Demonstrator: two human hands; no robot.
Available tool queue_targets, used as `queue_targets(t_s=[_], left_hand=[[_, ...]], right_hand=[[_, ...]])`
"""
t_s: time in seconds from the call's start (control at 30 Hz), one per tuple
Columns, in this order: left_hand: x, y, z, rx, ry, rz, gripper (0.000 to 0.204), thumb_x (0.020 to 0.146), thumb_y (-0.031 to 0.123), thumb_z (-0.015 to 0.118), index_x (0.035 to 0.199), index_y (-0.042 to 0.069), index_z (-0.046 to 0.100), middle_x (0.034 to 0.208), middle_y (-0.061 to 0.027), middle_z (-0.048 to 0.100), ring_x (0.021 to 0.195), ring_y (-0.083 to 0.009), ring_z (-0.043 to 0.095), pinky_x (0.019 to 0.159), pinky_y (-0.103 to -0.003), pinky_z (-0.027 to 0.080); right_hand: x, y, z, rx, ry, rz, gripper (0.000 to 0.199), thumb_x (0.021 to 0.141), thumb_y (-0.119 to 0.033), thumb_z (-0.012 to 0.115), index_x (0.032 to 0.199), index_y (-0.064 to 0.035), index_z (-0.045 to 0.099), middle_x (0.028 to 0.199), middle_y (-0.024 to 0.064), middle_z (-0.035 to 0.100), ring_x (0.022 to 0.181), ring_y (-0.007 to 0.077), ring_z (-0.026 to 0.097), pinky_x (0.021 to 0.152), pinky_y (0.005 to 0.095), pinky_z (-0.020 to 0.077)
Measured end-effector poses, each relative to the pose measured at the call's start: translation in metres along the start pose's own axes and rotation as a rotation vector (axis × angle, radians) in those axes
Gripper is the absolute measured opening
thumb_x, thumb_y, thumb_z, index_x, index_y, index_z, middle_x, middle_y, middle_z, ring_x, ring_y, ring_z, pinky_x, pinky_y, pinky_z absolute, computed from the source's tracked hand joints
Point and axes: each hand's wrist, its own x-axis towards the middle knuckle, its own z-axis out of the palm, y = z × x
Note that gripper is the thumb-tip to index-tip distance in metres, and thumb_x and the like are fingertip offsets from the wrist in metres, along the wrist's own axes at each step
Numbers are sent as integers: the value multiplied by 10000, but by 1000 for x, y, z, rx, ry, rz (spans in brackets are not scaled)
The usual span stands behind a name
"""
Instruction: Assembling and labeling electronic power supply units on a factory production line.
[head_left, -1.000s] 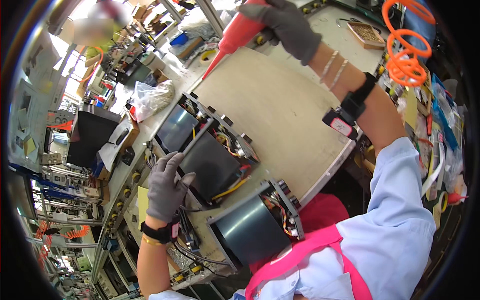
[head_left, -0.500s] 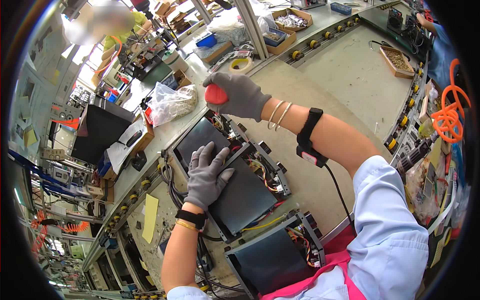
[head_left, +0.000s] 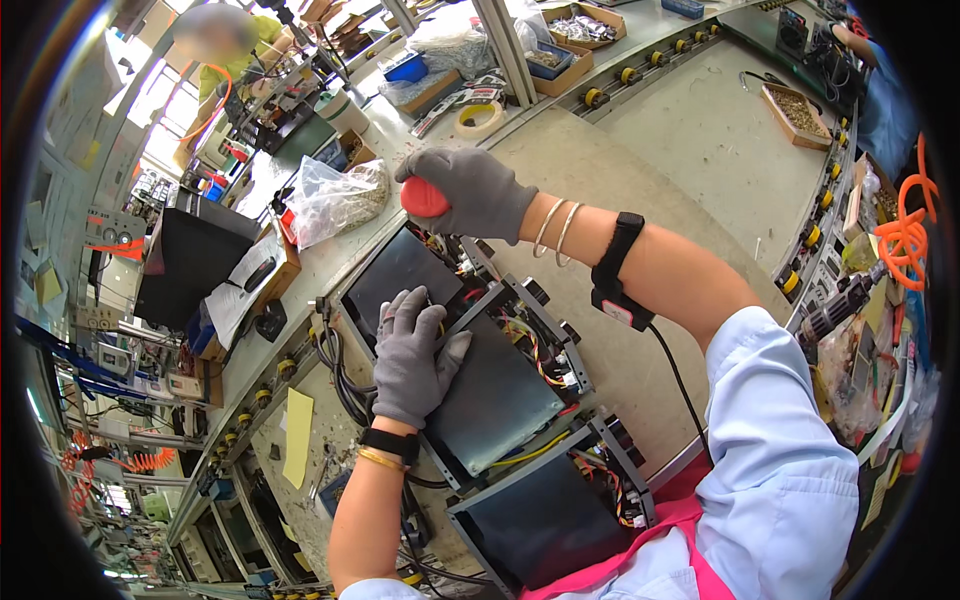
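My gloved right hand is closed in a fist round a red round-ended object; most of it is hidden, so its kind cannot be told. It is above the far end of the farthest dark metal case. My gloved left hand rests with bent fingers apart where that case meets the middle dark metal case, holding nothing I can make out. Coloured wires and connectors show along the open right side of the middle case. A third dark metal case lies nearest my body.
Black cables run along the left of the cases, by a yellow paper strip. A bag of small parts, a tape roll and a parts tray lie farther off. Other people work at the far left and right.
My left fingers have drawn closer together and bent slightly. My right hand, still round the red object, appears slightly left and lower in the picture. The cases remain in nearly the same places.
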Motion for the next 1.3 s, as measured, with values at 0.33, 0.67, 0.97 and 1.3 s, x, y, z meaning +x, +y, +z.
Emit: queue_targets(t_s=[0.33, 0.67, 0.97, 1.3], left_hand=[[0, 0, 1, -21, 32, 4, 356, 838, 318, 681, 1043, 48, 571, 1220, -213, 540, 1110, -430, 510, 933, -484, 428], [1, 1, 3, -23, 19, -13, 354, 846, 320, 675, 1046, 44, 582, 1229, -203, 547, 1145, -427, 506, 950, -476, 431], [0, 1, 2, -49, -15, -66, 375, 826, 327, 681, 1064, 56, 577, 1252, -209, 543, 1180, -428, 495, 1047, -514, 347], [-1, 2, -1, -20, -12, -23, 372, 872, 344, 647, 1051, 24, 581, 1240, -211, 552, 1163, -420, 512, 964, -458, 433]], right_hand=[[-7, -25, -70, 107, 94, 183, 405, 711, -208, 780, 1062, -109, 602, 967, 102, 659, 873, 269, 662, 781, 359, 538], [-24, -23, -78, 227, 89, 246, 386, 691, -165, 770, 1042, -101, 622, 931, 85, 678, 850, 223, 674, 785, 337, 543], [-28, -22, -77, 234, 110, 193, 385, 697, -187, 768, 1041, -99, 618, 919, 102, 677, 836, 256, 678, 765, 343, 547], [-34, -19, -70, 265, 120, 216, 404, 705, -216, 781, 1042, -83, 602, 918, 112, 669, 848, 261, 672, 763, 349, 544]])
